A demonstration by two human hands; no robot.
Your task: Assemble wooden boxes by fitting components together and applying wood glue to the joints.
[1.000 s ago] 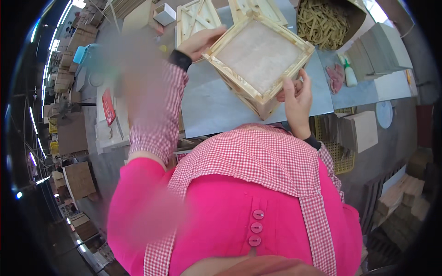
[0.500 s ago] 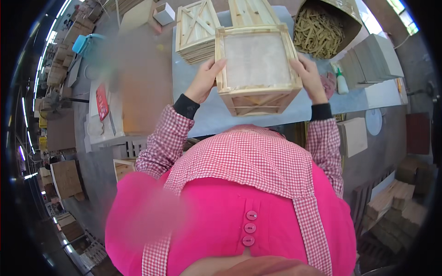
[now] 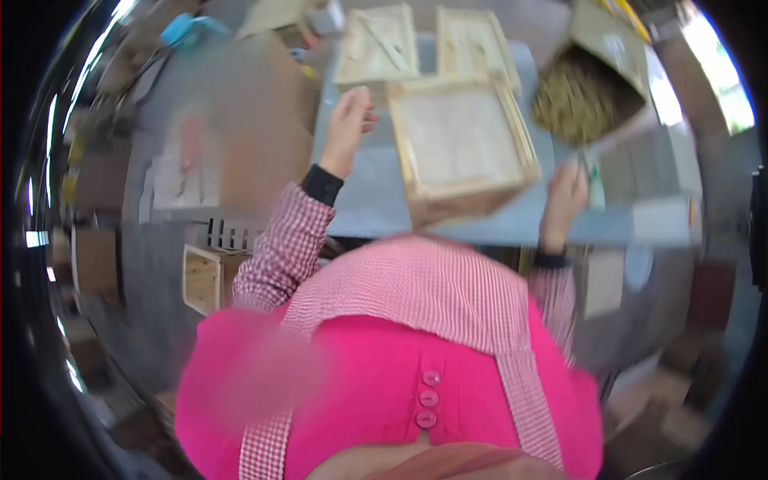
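A wooden crate [image 3: 464,136] with a pale, cloudy panel framed by light strips stands tilted on the blue-grey table covering [image 3: 360,196]. My left hand [image 3: 346,132] is off the crate at its left, raised, with loosely bent fingers and nothing visible in them. To the right of the crate, my right hand [image 3: 566,196] is apart from it, close to a white bottle with a green tip [image 3: 596,190]. Motion smears the right hand's fingers, so whether they hold anything does not show.
Behind the crate lie slatted wooden panels [image 3: 378,44] and a second panel stack [image 3: 478,52]. A cardboard box [image 3: 612,48] of tan strips [image 3: 576,96] is at the far right. Board stacks [image 3: 652,164] stand to the right; a brown surface [image 3: 264,128] to the left.
Both hands have let go of the crate and moved away from its sides, the right hand out toward the bottle. The crate now sits turned slightly. The whole view has shifted and blurred.
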